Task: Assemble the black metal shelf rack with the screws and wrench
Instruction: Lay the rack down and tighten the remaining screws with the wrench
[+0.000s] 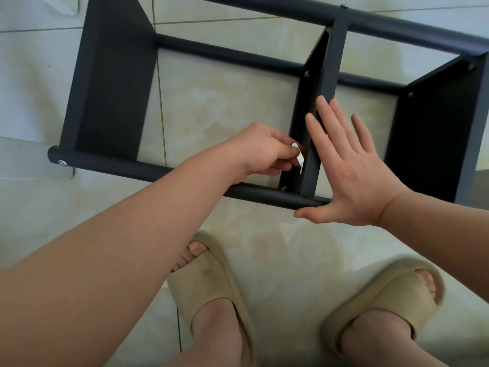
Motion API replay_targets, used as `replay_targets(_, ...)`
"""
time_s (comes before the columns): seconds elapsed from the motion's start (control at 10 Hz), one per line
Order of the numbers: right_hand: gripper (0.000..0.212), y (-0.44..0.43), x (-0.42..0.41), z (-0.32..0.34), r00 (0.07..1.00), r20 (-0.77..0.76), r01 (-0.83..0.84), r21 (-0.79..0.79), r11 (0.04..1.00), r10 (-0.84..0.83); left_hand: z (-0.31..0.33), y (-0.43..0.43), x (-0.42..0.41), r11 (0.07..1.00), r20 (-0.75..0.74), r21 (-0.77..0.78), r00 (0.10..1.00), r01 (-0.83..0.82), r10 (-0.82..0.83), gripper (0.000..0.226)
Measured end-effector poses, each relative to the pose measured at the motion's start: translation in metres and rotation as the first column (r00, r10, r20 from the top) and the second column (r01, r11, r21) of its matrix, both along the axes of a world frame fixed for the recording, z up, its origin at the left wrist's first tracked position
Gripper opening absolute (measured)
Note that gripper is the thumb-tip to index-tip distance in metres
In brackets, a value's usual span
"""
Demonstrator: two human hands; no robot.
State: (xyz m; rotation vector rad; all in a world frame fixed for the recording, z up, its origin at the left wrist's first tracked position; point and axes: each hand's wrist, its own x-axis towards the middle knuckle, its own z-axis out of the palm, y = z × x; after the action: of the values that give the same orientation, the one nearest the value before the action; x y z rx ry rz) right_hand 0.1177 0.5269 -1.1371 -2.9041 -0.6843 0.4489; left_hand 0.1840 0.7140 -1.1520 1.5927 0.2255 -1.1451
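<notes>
1. The black metal shelf rack [264, 58] lies on its side on the tiled floor [225, 107], just beyond the person's feet in beige slippers [211, 282]. Its left shelf panel [111, 83] stands on edge.
2. A silver screw [62, 162] sits in the left end of the near tube [132, 168].
3. The left hand [260, 149] reaches over that tube, fingers curled tight together at the inner face of the middle shelf panel [336, 49]. I cannot tell what they pinch.
4. The right hand [352, 176] presses flat against the middle panel's other side, fingers straight and spread, thumb along the near tube.
5. The right shelf panel [434, 128] stands furthest right.
</notes>
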Motion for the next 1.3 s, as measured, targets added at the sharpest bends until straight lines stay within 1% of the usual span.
replay_targets(0.1,0.134,-0.0005,-0.0002,-0.0010,1.000,0.007,-0.002,0.005,1.000,0.002,0.0006,-0.0001,0.0004,1.000,0.023,-0.010,1.000,-0.018,0.018,0.004)
replay_targets(0.3,0.134,-0.0006,-0.0002,-0.0022,1.000,0.003,0.001,0.014,1.000,-0.001,0.0005,0.0005,0.0010,0.999,0.064,-0.023,0.997,-0.046,0.048,0.003)
replay_targets(0.5,0.134,-0.0003,0.0005,-0.0012,1.000,-0.007,-0.001,0.011,1.000,0.002,0.0014,0.0057,0.0042,0.999,0.059,0.010,0.998,0.037,-0.037,0.003)
replay_targets(0.7,0.133,-0.0002,0.0003,-0.0006,1.000,-0.010,-0.001,0.015,1.000,0.001,0.0025,0.0035,0.0034,1.000,0.051,0.005,0.998,0.023,-0.024,0.006)
replay_targets(0.8,0.133,0.0000,0.0001,-0.0009,1.000,-0.007,-0.002,0.017,1.000,0.002,0.0045,0.0027,0.0034,0.999,0.061,-0.002,0.997,0.041,-0.041,0.008)
replay_targets(1.0,0.133,0.0001,0.0000,-0.0014,1.000,-0.005,-0.001,0.027,1.000,0.001,0.0061,0.0050,0.0021,0.995,0.082,0.024,0.992,0.098,-0.100,0.005)
replay_targets(1.1,0.133,0.0001,0.0001,-0.0019,1.000,-0.002,-0.003,0.026,1.000,0.003,0.0058,0.0042,0.0021,0.997,0.044,0.020,0.996,0.080,-0.081,0.005)
replay_targets(1.2,0.133,-0.0002,0.0001,-0.0019,1.000,-0.001,-0.003,0.028,1.000,0.003,0.0059,0.0037,0.0020,0.997,-0.043,0.002,0.996,0.074,-0.074,0.010)
replay_targets(1.3,0.133,-0.0003,0.0001,-0.0018,1.000,-0.002,-0.004,0.028,1.000,0.004,0.0057,0.0047,0.0028,0.996,-0.086,-0.003,0.992,0.091,-0.090,0.013)
